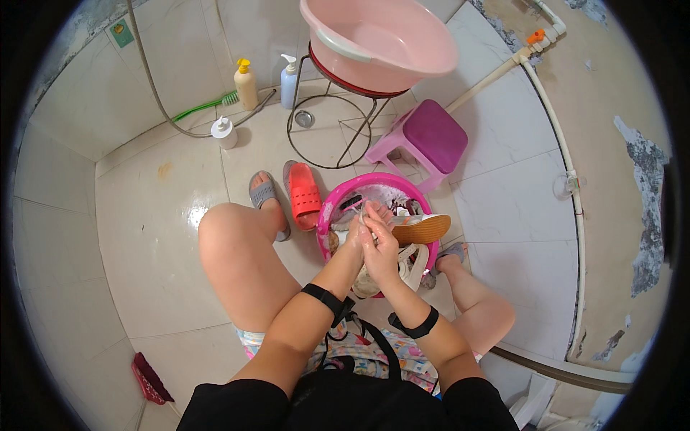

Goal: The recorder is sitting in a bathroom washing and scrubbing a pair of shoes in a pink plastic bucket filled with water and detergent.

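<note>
Both my hands, left hand and right hand, meet over the pink basin, fingers curled; whether either grips anything, I can't tell. The tan-soled shoe overlaps its right rim; suds inside suggest unfinished work.

Lt-pink basin sits on stand nr stool.

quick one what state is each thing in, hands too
Left hand, touching right hand, grip unclear
Right hand, curled, hold unclear
Bright pink tub, upright, sudsy inside
Brown-soled shoe, tilted, sole showing
Pale pink basin, right way up
Purple stool, upright, unoccupied
Red slipper, unworn
Yellow-topped bottle, upright
Blue bottle, upright
White bottle, upright
Green brush, lying down
</note>
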The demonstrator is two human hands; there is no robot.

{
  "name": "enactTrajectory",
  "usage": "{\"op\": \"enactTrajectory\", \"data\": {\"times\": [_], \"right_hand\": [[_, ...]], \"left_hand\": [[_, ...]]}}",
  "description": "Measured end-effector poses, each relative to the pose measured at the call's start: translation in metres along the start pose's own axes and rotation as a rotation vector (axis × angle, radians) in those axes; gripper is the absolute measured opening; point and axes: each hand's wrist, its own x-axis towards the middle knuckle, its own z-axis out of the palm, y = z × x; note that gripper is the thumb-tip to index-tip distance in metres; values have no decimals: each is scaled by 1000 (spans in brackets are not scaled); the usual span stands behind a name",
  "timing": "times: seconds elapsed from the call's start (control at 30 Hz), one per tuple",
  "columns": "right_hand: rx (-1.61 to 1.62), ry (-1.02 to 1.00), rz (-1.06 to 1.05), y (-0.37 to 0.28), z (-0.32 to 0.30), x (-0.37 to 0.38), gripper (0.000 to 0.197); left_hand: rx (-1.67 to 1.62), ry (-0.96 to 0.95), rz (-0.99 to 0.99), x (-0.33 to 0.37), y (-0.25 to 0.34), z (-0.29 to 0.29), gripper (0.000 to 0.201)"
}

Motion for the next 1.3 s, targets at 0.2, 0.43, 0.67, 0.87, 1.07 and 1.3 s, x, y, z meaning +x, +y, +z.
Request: {"op": "enactTrajectory", "data": {"times": [0.2,0.43,0.67,0.87,1.07,1.3], "right_hand": [[-394,-213,-162,-22,1,18,17],[-38,-89,302,37,-6,45,27],[-218,40,-19,6,0,11,37],[168,21,541,69,-32,67,35],[-43,-57,252,2,4,18,40],[211,-10,429,73,-24,60,37]], "left_hand": [[-342,-353,-8,1,-12,-33,50],[90,219,12,-55,15,60,33],[53,102,86,-39,15,39,23],[258,-34,105,-64,-4,67,43],[480,68,307,-54,21,43,37],[226,17,52,-62,-4,61,34]]}}
